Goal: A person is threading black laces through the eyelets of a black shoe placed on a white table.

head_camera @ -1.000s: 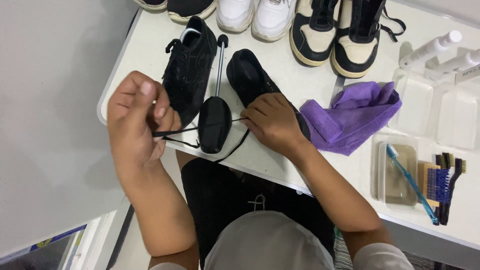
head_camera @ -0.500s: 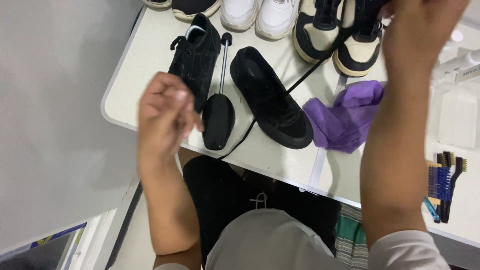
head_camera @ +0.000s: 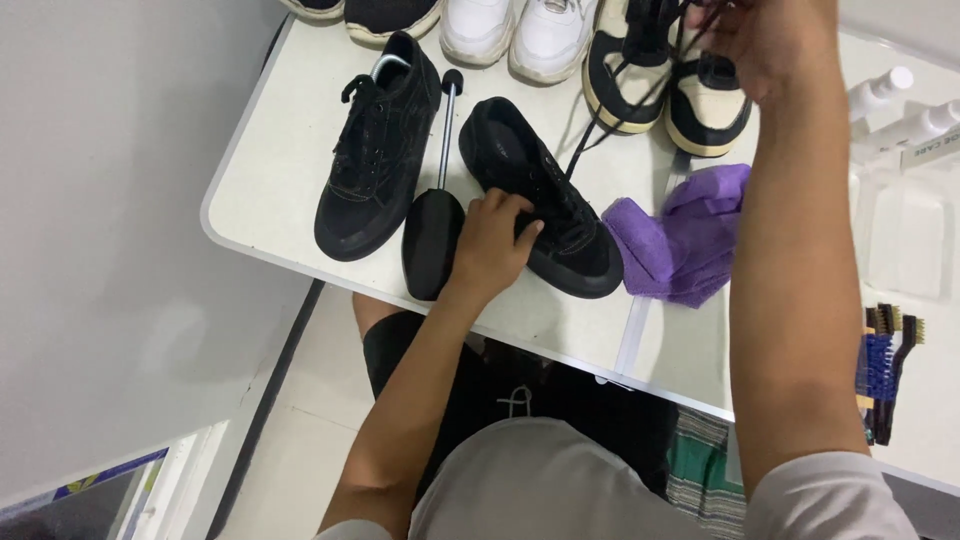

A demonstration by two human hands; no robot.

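Two black sneakers lie on a white table [head_camera: 270,190]. My left hand [head_camera: 492,240] presses down on the toe part of the right black sneaker [head_camera: 560,215]. My right hand [head_camera: 765,45] is raised high at the top right and pinches a black shoelace [head_camera: 590,130], which runs taut down to that sneaker. The left black sneaker [head_camera: 375,150] is still laced. Between the two lies a black shoe tree [head_camera: 432,235] with a metal rod.
A purple cloth [head_camera: 680,235] lies right of the sneaker. White sneakers [head_camera: 520,35] and black-and-cream sneakers [head_camera: 650,80] stand along the far edge. Small brushes [head_camera: 885,365] lie at the right, white spray bottles [head_camera: 900,105] and a clear tray [head_camera: 905,240] beyond.
My right hand has pulled the lace up and away from the sneaker. My left hand has dropped from the table's front edge onto the sneaker's toe.
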